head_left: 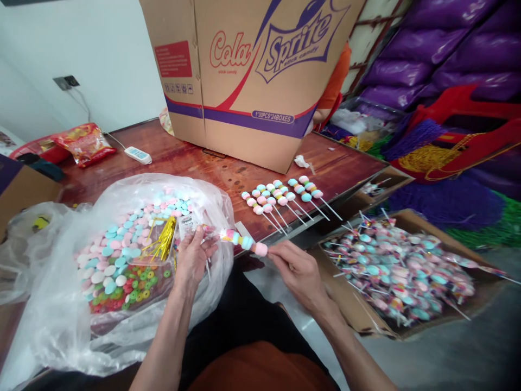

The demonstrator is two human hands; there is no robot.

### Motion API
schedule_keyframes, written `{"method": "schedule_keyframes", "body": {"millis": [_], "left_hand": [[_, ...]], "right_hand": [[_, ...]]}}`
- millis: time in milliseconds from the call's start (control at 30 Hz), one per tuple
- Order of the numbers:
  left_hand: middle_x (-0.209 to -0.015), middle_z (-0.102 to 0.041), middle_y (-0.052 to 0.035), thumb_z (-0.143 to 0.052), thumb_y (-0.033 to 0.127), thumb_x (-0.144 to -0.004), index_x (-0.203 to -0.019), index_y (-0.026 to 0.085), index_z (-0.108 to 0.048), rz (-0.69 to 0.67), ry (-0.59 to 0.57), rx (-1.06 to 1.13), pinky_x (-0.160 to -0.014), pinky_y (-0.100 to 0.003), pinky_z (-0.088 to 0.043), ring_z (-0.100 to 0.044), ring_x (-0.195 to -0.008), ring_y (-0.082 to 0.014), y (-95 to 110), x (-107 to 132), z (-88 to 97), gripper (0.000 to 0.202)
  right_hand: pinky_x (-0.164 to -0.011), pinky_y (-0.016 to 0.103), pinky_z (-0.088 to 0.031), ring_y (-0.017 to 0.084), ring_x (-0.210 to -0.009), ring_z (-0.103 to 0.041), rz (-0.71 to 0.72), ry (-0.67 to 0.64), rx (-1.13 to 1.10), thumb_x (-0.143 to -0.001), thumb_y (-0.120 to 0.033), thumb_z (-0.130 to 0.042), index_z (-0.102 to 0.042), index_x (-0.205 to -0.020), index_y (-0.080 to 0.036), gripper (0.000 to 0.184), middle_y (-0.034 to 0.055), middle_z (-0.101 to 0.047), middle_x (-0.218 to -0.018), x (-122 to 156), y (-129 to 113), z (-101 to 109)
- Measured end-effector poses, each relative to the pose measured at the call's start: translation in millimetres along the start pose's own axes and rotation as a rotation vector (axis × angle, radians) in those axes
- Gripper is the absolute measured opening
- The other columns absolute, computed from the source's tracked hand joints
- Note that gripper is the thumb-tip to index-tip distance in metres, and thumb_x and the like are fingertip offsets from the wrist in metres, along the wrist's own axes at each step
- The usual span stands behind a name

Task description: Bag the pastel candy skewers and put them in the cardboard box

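A candy skewer (246,243) of pink, blue, white and greenish pieces hangs level between my two hands. My right hand (299,271) is closed at its pink end, fingers pinched where the stick would be; the stick itself is hidden. At the other end a clear printed wrapper (210,232) covers the tip, pinched by the closed fingers of my left hand (193,255). Under and left of that hand, a plastic-lined tray of loose candies (118,250) holds pastel pieces and gummy rings. A bundle of gold twist ties (165,239) lies in a clear container there.
Several unwrapped candy skewers (280,196) lie along the table edge. A carton of wrapped candy sticks (401,271) stands at lower right. A big cardboard box (244,98) stands at the back, partly hiding a person in orange (340,76). A red snack bag (85,144) lies far left.
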State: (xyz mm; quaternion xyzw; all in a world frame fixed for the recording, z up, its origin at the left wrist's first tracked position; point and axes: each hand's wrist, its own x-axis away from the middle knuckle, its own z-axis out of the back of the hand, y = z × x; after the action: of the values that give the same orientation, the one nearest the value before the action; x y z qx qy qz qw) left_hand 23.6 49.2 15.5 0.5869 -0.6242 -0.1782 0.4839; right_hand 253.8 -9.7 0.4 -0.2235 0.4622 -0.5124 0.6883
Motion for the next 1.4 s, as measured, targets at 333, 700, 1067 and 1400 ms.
{"method": "schedule_keyframes", "body": {"millis": [333, 700, 1067, 1400], "left_hand": [[-0.097, -0.076, -0.0112, -0.083, 0.043, -0.068, -0.087, 0.016, -0.058, -0.071, -0.056, -0.042, -0.065, -0.029, -0.054, -0.071, -0.073, -0.0191, -13, 7, -8.1, 0.041], [-0.093, -0.076, -0.0101, -0.076, 0.050, -0.074, -0.089, 0.021, -0.050, -0.127, -0.021, 0.081, -0.068, -0.033, -0.056, -0.073, -0.075, -0.0216, -24, 15, -16.7, 0.041], [-0.091, -0.074, -0.0066, -0.079, 0.035, -0.074, -0.094, 0.018, -0.058, -0.114, -0.072, 0.067, -0.081, -0.033, -0.055, -0.071, -0.089, -0.0188, -33, 27, -17.2, 0.033], [-0.095, -0.074, -0.0098, -0.076, 0.036, -0.079, -0.089, 0.016, -0.063, -0.074, -0.086, 0.183, -0.085, -0.038, -0.056, -0.071, -0.091, -0.0218, -23, 22, -6.8, 0.025]], "right_hand": [[-0.066, 0.025, -0.043, 0.014, -0.068, -0.056, 0.028, 0.011, 0.050, -0.097, -0.020, -0.052, -0.067, -0.087, -0.020, 0.018, 0.0020, -0.058, -0.076, 0, -8, -17], [-0.064, 0.023, -0.042, 0.012, -0.067, -0.056, -0.054, -0.035, 0.107, -0.097, -0.021, -0.050, -0.067, -0.084, -0.020, 0.022, 0.0009, -0.055, -0.075, 1, -18, -28], [-0.057, 0.024, -0.033, 0.011, -0.058, -0.048, 0.170, 0.071, 0.500, -0.098, -0.014, -0.044, -0.066, -0.078, -0.018, 0.030, 0.0012, -0.054, -0.068, 2, -28, -47], [-0.061, 0.022, -0.039, 0.012, -0.065, -0.054, -0.113, -0.038, 0.009, -0.095, -0.019, -0.052, -0.068, -0.080, -0.019, 0.021, -0.0003, -0.055, -0.072, 1, -35, -53]]}}
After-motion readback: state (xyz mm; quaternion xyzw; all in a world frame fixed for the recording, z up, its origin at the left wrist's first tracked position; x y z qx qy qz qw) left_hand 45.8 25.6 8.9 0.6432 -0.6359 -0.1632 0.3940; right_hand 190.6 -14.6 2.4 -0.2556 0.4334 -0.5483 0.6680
